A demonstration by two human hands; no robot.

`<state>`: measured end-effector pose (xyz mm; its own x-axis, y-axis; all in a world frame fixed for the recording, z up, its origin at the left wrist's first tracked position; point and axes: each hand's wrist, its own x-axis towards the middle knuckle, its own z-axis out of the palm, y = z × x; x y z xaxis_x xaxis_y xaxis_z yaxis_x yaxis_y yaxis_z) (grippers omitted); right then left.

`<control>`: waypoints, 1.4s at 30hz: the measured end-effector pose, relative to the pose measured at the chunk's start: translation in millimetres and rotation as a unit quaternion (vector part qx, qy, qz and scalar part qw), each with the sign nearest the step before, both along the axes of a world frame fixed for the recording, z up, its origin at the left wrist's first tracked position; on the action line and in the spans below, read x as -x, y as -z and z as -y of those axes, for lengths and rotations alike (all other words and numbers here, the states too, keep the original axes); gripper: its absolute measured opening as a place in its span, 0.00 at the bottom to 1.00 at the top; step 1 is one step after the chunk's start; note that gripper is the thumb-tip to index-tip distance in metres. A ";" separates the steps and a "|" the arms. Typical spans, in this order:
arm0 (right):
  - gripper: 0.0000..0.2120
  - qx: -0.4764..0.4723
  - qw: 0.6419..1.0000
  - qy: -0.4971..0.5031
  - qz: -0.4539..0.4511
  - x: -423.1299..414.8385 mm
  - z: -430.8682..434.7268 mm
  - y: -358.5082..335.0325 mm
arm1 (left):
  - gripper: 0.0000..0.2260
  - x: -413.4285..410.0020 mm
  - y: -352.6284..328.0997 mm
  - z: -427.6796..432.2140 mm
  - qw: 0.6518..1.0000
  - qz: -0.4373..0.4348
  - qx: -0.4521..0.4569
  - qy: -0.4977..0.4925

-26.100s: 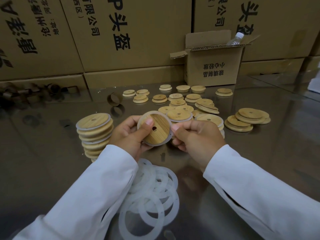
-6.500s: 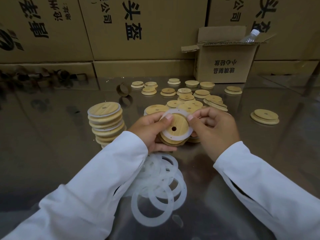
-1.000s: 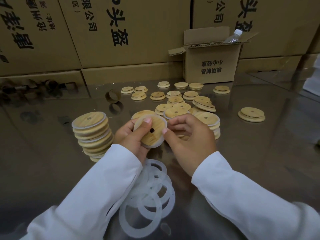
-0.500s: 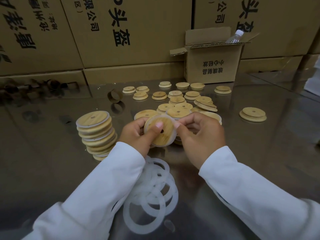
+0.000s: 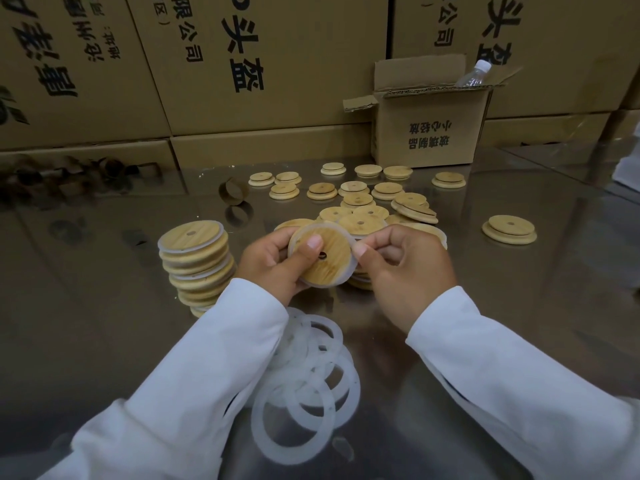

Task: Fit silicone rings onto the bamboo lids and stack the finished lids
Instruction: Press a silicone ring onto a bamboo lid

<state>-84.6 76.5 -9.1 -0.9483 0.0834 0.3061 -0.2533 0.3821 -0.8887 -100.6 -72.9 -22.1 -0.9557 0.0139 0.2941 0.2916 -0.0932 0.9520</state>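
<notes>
Dim, warm indoor light. Steel table (image 5: 104,323) mirrors the cartons (image 5: 311,46) darkly, with pale sheen at far right; left edge sinks into shadow. White sleeves (image 5: 519,393) are the brightest areas, faintly bluish. Wide-angle bend leans carton edges outward toward the corners. Grain on the lid (image 5: 327,263) is smeared; frame edges soft.

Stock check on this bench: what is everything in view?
held lid: one, bamboo with white ring, between both hands
finished stack: one, bamboo and white, left of hands
silicone rings: several, translucent white, below wrists
loose lids: many, bamboo, table beyond the hands
small box: one, brown, open, far right
bottle: one, clear, in small box
cartons: several, brown, behind table
cardboard cores: several, brown, far left
table: one, shiny metal, underneath
left hand: one, grips held lid
right hand: one, pinches its rim
</notes>
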 end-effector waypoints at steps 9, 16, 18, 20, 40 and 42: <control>0.07 -0.006 1.000 -0.023 0.000 -3.0 1.9 -1.9 | 0.11 3.0 1.0 3.4 1.000 0.005 -0.029 -0.002; 0.05 0.059 0.997 -0.039 0.023 -3.3 1.4 1.1 | 0.11 2.7 2.1 2.8 1.000 0.010 -0.026 -0.003; 0.05 0.068 0.996 -0.045 0.024 -2.8 0.8 0.8 | 0.11 2.2 1.2 2.5 0.999 0.014 -0.041 -0.003; 0.04 0.075 0.996 -0.050 0.025 -2.2 0.8 1.4 | 0.10 2.0 1.3 1.3 0.999 0.019 -0.047 -0.011; 0.09 -0.106 0.988 -0.090 -0.069 1.1 7.8 20.1 | 0.09 4.3 -17.0 -1.5 0.952 -0.121 -0.094 -0.266; 0.08 -0.106 0.988 -0.091 -0.066 1.8 7.0 20.4 | 0.07 10.0 -17.8 -4.1 0.948 -0.107 -0.071 -0.291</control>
<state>-86.4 69.5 -29.6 -0.8927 -0.1640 0.4198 -0.4427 0.4945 -0.7480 -110.6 -68.8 -4.3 -0.7076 -0.5512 0.4421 0.5183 0.0203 0.8550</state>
